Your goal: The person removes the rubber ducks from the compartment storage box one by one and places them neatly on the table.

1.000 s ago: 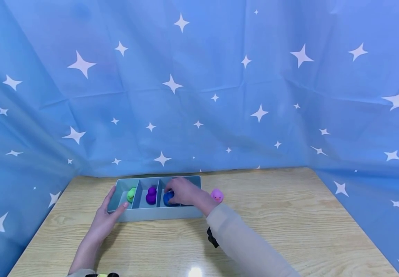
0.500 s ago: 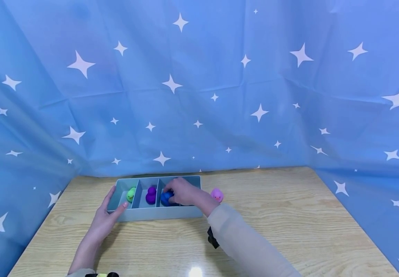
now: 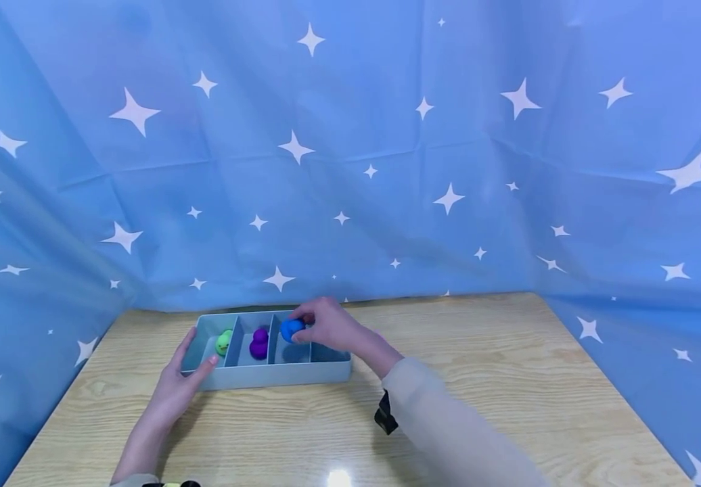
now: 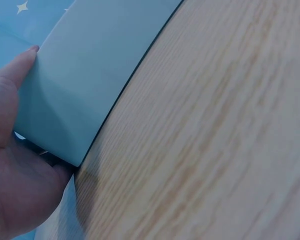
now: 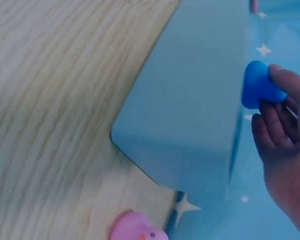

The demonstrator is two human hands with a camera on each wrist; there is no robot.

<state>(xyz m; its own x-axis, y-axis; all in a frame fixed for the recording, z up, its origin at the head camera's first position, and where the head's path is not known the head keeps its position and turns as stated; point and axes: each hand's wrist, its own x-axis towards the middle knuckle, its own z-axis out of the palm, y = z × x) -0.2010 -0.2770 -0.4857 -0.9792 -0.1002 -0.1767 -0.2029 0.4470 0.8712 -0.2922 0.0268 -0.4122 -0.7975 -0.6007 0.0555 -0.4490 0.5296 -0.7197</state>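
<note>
Two arms (image 3: 146, 439) reaching over the desk (image 3: 509, 358), left hand (image 3: 176, 385) near the back left corner, thumb (image 3: 207, 367) and finger (image 3: 184, 346) spread wide apart, right hand (image 3: 331, 325) closer to the back edge, thumb and fingertips (image 5: 261, 135) bent in a pinch.

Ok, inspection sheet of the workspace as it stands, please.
Surface: pale wood-grain table.
Job's things: grey-blue rectangular plastic-looking tray; green toy duck in its leftmost compartment, purple rounded toy in the next; pink toy duck on the table by its right end.
Clutter: nothing seen.
Hands: right hand pinches a blue rounded toy in its fingers, over the third compartment; left hand rests against the tray's left end.
Cables: nothing seen.
Surroundings: blue fabric backdrop with white stars.
</note>
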